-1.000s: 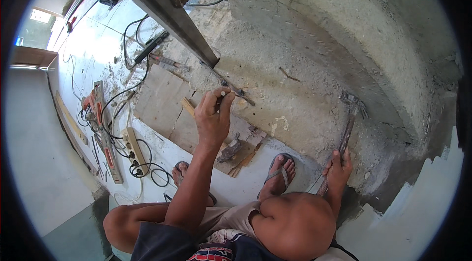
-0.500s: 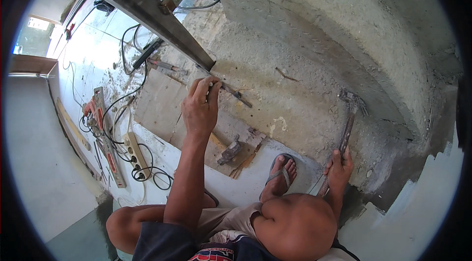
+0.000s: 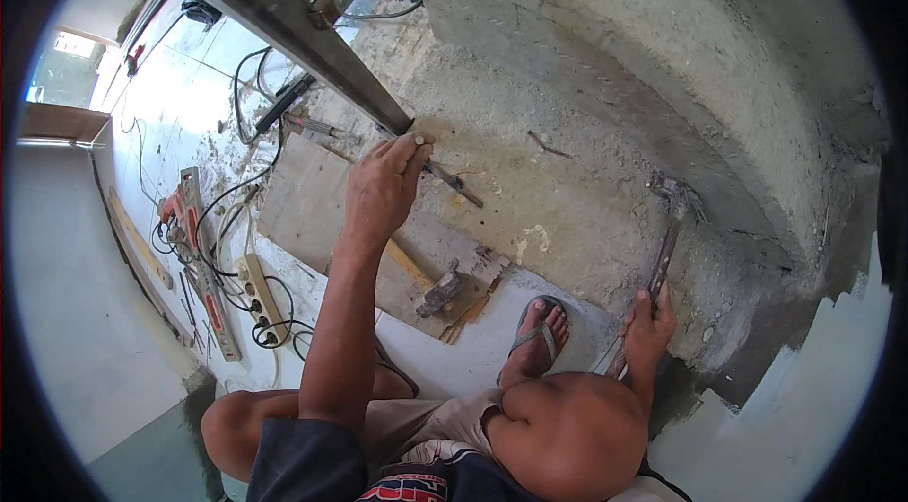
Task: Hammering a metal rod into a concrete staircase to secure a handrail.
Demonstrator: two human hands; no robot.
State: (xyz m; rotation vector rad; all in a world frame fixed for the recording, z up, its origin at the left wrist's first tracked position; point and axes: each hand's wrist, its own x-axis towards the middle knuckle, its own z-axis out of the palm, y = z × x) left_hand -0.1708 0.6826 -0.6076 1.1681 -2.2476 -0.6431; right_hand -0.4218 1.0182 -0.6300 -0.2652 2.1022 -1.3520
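Clock centred on view. Hands well apart. Right hand (image 3: 647,330), 4 o'clock, wrapped round handle of hammer (image 3: 665,254); hammer's head at 3, beside the concrete block (image 3: 605,67)'s base. Loose hammer (image 3: 441,292), wooden handle, between 6 and 7, lying on grey board (image 3: 301,194). Power strip (image 3: 257,292) at 8, cables around it. Left hand (image 3: 382,188) at 10, fingers pinching small round-headed piece (image 3: 421,140), at 11; rest of piece hidden. Just beyond fingertips: foot of steel post (image 3: 331,52), 11, leaning in view.
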